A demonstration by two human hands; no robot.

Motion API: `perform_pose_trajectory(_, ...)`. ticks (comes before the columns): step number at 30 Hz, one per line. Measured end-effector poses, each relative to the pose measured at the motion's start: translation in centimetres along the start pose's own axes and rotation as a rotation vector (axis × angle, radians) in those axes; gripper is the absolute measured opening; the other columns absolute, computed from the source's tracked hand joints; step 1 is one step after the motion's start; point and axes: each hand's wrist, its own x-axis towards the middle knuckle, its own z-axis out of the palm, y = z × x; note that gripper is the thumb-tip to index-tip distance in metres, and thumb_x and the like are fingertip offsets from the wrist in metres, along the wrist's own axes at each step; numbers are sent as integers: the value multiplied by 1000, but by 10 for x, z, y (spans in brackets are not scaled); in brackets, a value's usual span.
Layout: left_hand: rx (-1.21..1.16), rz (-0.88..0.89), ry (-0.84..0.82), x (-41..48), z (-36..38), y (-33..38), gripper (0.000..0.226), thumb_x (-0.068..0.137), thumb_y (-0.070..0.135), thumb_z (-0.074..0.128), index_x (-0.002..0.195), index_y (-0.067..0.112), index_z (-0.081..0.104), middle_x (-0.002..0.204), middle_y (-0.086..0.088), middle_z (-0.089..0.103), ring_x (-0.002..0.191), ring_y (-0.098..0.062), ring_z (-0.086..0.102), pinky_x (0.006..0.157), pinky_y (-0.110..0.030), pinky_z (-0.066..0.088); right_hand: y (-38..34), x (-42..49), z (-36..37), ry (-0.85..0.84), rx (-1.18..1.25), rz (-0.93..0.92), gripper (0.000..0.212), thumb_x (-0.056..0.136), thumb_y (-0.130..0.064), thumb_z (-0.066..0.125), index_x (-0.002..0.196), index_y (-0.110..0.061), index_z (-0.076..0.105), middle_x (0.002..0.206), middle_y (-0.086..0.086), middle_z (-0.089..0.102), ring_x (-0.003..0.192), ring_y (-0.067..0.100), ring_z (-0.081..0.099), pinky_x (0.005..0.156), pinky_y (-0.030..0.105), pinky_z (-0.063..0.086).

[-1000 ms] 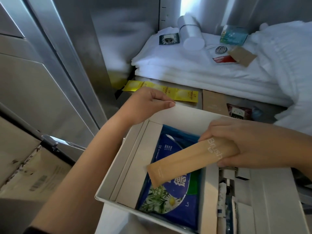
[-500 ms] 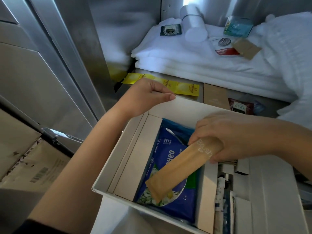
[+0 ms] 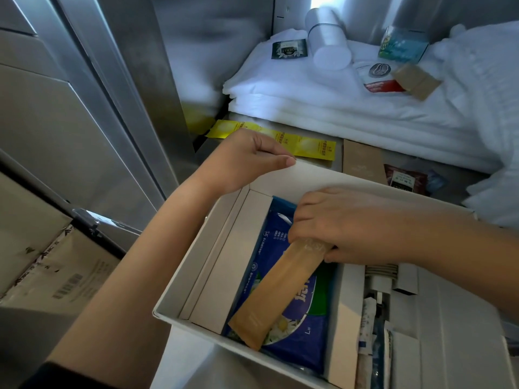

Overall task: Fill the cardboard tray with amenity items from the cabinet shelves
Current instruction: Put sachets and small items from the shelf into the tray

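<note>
The white cardboard tray (image 3: 196,273) is held out in front of the cabinet shelf. My left hand (image 3: 241,161) grips its far left rim, thumb on the inside. My right hand (image 3: 345,223) pinches the top end of a long tan brush packet (image 3: 275,293), which slants down into the tray's left compartment on top of a blue tissue pack (image 3: 303,341). The right compartments hold several small packets (image 3: 370,332) and white boxes, partly cut off by the frame.
White folded towels (image 3: 323,108) fill the shelf, with a white tube (image 3: 328,37), sachets and a teal pack (image 3: 404,44) on top. A yellow sachet strip (image 3: 309,143), a brown packet (image 3: 362,161) and a dark red sachet (image 3: 404,179) lie on the shelf lip. Cardboard boxes (image 3: 56,273) sit lower left.
My right hand has moved left and down, swinging the tan packet from across the divider to lie steeply inside the left compartment. My left hand stays on the rim.
</note>
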Motion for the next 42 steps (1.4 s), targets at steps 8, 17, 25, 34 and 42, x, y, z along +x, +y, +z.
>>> perform_pose_trajectory(8,-7,3,-7,0,0,0,14,82,21,72,95,15,75,92,10,72,86,6,65,72,-3,45,0,37,9,-52,-166,-65,51,87,-27,64,133,-23,43,131,-2,50,121,19,43,102,34,35)
perform_pose_trajectory(17,-2,-1,-10,-1,-1,0,13,83,21,72,94,16,75,93,11,72,87,6,65,74,-4,46,2,34,10,-136,-62,-34,42,92,-26,58,132,-21,46,129,-2,50,119,17,44,101,33,38)
perform_pose_trajectory(25,11,6,-12,0,0,1,14,83,21,71,96,15,75,91,13,71,84,9,64,71,-2,44,2,29,19,-205,-17,-1,40,91,-26,61,128,-21,47,125,-4,52,113,14,46,96,32,42)
perform_pose_trajectory(34,2,-1,-8,0,-1,-1,14,82,23,72,95,18,76,93,13,72,88,6,65,76,-5,46,1,-1,-10,-108,82,153,38,95,-43,45,132,-31,45,128,-15,49,117,6,48,99,30,41)
perform_pose_trajectory(42,7,-10,-11,0,-1,-1,14,83,24,72,95,18,76,93,13,72,88,6,65,75,-3,46,-9,-22,5,-301,266,250,55,96,-45,46,147,-37,27,154,-19,23,135,4,30,112,26,28)
